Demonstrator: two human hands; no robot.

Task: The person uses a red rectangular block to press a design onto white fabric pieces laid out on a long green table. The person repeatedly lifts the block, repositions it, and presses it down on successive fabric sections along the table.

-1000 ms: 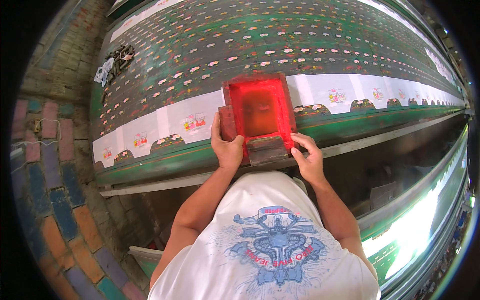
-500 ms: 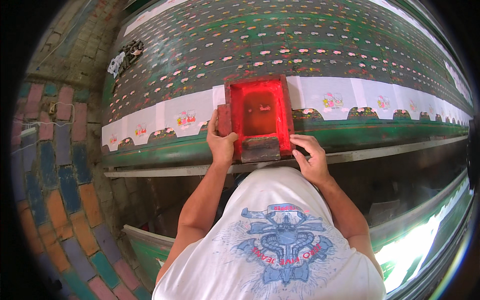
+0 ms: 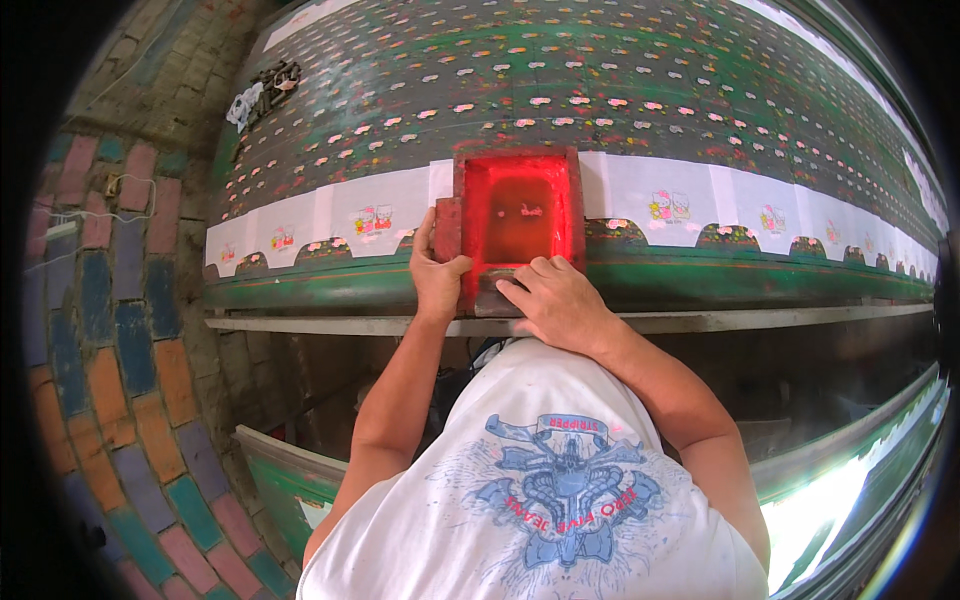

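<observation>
- Looking down from my remote post, I see a red-stained frame (image 3: 570,215) with an orange-red window, resting at 12 o'clock on the near edge of a green-sided table (image 3: 690,275).
- Around the frame, white printed sheets (image 3: 622,185) run along the table's edge at 9 and 3 o'clock; a pile of dark pieces (image 3: 270,88) sits at 10 o'clock.
- My left hand (image 3: 437,280), at the frame's 8 o'clock, is closed around a red-brown side block (image 3: 448,228), thumb on one side, fingers on the other.
- My right hand (image 3: 558,298) reaches over a dark block (image 3: 493,298) at 6 o'clock, thumb and fingers partly spread; I cannot tell whether it grips.
- I judge the step to be steadying the frame while taking up the dark block.
- The next move seems to call for a secure right-hand hold, with the left keeping the frame from sliding.
</observation>
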